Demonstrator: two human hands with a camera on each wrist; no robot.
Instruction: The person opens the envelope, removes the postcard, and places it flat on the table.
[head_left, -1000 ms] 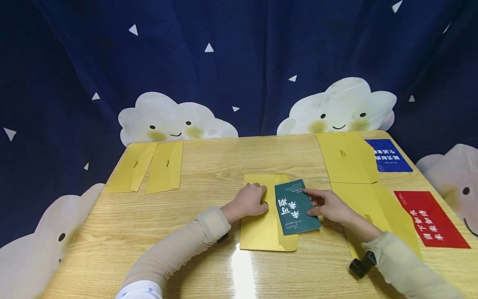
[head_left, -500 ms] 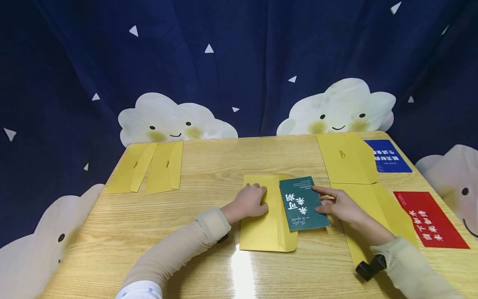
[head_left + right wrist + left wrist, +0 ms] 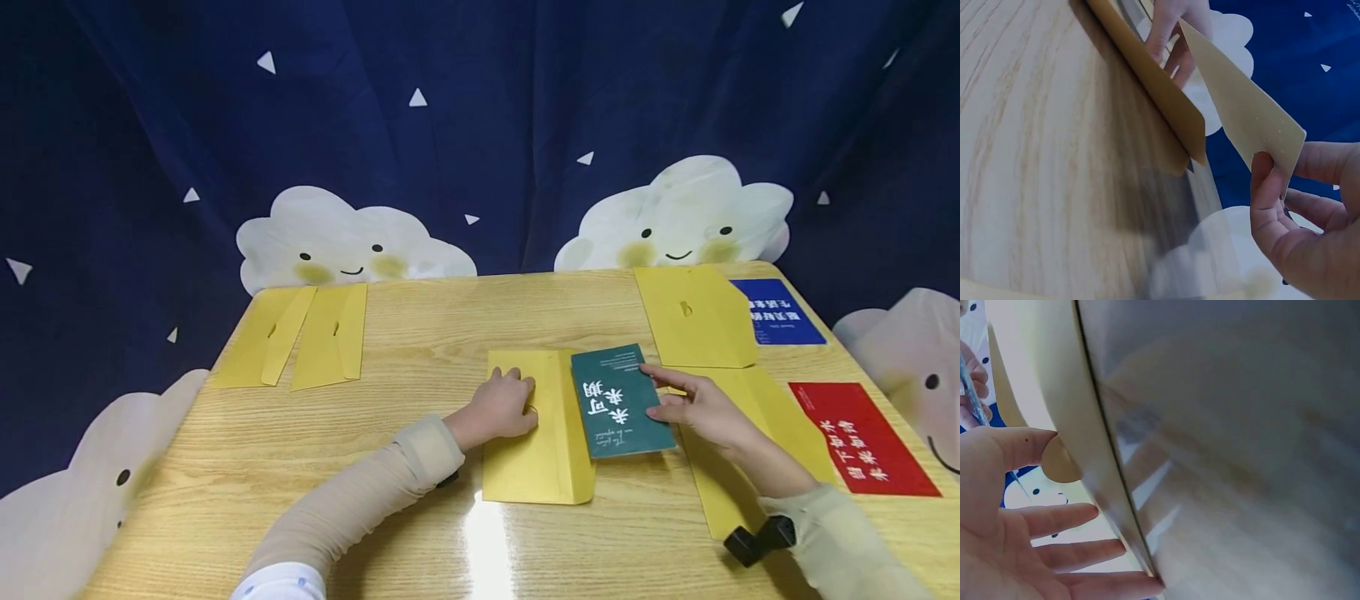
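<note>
In the head view, my left hand (image 3: 502,405) rests on a yellow envelope (image 3: 542,467) in the middle of the table. In the left wrist view its fingers (image 3: 1079,555) are spread and fairly straight, their tips against the envelope, with the thumb beside its round notch. My right hand (image 3: 701,408) pinches the right edge of a green card (image 3: 618,429) with white lettering. The card is just right of the envelope, close to its raised flap (image 3: 579,467). In the right wrist view, the card's pale back (image 3: 1241,106) shows, tilted, between thumb and fingers.
Two yellow envelopes (image 3: 327,350) lie at the back left of the wooden table (image 3: 420,321). On the right are two more envelopes (image 3: 686,292), a blue card (image 3: 787,325) and a red card (image 3: 885,425). A dark blue curtain (image 3: 510,100) hangs behind.
My right hand has moved right with the green card, drawing it from over the envelope's flap to beside it. My left hand has stayed on the envelope.
</note>
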